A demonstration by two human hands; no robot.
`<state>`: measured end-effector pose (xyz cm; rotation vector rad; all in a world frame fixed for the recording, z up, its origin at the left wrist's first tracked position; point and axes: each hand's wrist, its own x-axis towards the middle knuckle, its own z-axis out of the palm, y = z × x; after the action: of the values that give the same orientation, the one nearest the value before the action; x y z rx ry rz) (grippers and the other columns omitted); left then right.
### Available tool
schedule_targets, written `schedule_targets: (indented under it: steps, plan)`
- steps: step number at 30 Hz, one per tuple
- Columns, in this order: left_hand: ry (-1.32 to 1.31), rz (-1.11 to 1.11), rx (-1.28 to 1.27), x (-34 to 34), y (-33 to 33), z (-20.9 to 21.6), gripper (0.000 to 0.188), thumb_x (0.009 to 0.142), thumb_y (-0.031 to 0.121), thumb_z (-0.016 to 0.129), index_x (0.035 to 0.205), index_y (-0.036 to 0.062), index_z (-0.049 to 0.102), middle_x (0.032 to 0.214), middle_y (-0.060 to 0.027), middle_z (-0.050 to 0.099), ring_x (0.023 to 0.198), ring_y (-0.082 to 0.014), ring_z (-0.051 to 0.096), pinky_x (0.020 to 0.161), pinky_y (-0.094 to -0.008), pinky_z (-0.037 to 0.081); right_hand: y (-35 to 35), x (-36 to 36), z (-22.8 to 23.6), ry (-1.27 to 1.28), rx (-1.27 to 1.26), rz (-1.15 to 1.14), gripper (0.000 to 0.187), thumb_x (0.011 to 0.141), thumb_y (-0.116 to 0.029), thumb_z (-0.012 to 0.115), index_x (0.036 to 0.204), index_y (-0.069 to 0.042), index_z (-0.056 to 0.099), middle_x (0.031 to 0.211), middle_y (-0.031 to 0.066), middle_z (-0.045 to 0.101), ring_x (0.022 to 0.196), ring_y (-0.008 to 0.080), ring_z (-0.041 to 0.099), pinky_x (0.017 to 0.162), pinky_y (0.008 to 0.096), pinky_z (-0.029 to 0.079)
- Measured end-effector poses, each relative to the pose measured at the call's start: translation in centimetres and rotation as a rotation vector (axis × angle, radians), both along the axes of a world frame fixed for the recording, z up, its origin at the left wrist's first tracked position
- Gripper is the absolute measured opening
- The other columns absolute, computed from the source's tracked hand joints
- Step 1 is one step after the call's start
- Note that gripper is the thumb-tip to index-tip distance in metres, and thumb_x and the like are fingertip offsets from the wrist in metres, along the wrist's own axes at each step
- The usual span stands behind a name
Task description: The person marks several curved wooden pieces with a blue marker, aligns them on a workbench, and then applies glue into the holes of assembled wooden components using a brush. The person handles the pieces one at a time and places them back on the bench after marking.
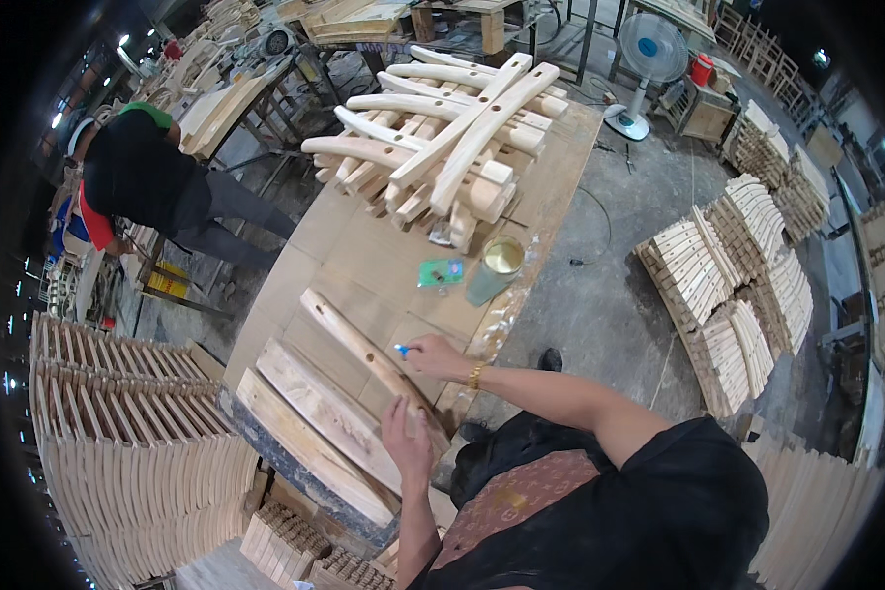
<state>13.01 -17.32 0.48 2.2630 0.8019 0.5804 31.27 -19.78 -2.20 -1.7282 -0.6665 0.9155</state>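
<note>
A curved wooden piece (342, 326) with drilled holes lies on the worktable in front of me. My right hand (437, 357), a gold-coloured band at its wrist, is closed around a small blue-tipped object (402, 349) just above that piece; its kind is too small to tell. Near the piece's closer end, my left hand (406, 440) rests on the wood with its fingers stretched out. Two wider wooden pieces (326, 401) (305, 440) lie side by side to the left. Farther back are a green packet (441, 272) and a container with a yellowish content (502, 258).
Curved wooden parts (442, 128) are piled at the table's far end. Stacked wood stands at left (128, 462) and on pallets at right (728, 285). A standing fan (651, 49) is at the far right. Another person (147, 172) bends over a bench at left.
</note>
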Motion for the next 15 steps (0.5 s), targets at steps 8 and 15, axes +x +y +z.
schedule_targets:
  steps: [8,15]
  plan:
    - [-0.112,0.387,-0.293,9.9,-0.7,-3.9,0.038,0.083,0.010,0.062,0.118,-0.0032,0.057,0.120,-0.0181,0.055,0.110,-0.0260,0.054,0.093,-0.0348,0.042,-5.0,7.4,1.6,-0.312,0.335,0.290,0.027,0.083,-0.024,0.055,0.092,0.000,0.065,0.077,0.0190,0.064,0.066,0.0253,0.064,0.063,0.0384,0.049]
    - [-0.043,0.488,0.066,16.5,-5.3,5.1,0.031,0.084,0.010,0.061,0.113,-0.0018,0.060,0.111,-0.0165,0.060,0.105,-0.0286,0.056,0.092,-0.0369,0.041,-15.8,25.5,0.0,0.256,-0.132,-0.214,0.022,0.081,-0.020,0.061,0.089,0.000,0.067,0.073,0.0090,0.067,0.055,0.0143,0.060,0.051,0.0298,0.048]
